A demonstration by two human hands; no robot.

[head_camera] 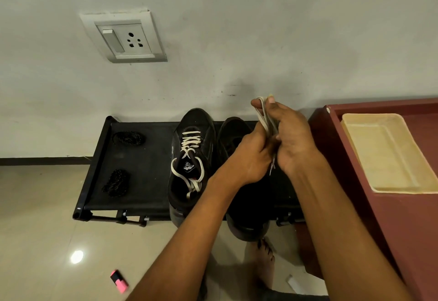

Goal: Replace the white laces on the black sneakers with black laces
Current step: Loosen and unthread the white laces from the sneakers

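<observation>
Head view, near to far, all placed against the black rack (142, 191). Nearest: pink highlighter (119, 281) on the tiled floor in front of the rack's left end, and a bare foot (265, 262) on the floor in front of the rack's right half. Both forearms reach in over the rack's front edge. Left hand (251, 158) and right hand (294, 139) are pressed together above the rack's right half, both curled around a bunched white lace (266, 120); loops stick up past the fingertips and one tip hangs down between the wrists. Under the hands on the rack sits the right sneaker (233, 139), no lace visible in it, mostly hidden. Just left of it, touching or nearly so, the left sneaker (192, 158) with white lace still threaded, ends loose over the opening. Two coiled black laces (129, 138) lie on the rack's left part, well apart from the sneakers, one behind the other. Right of the rack: maroon cabinet (355, 182) carrying a cream tray (384, 153). Behind the rack: wall with a socket plate (123, 37), up and left.
</observation>
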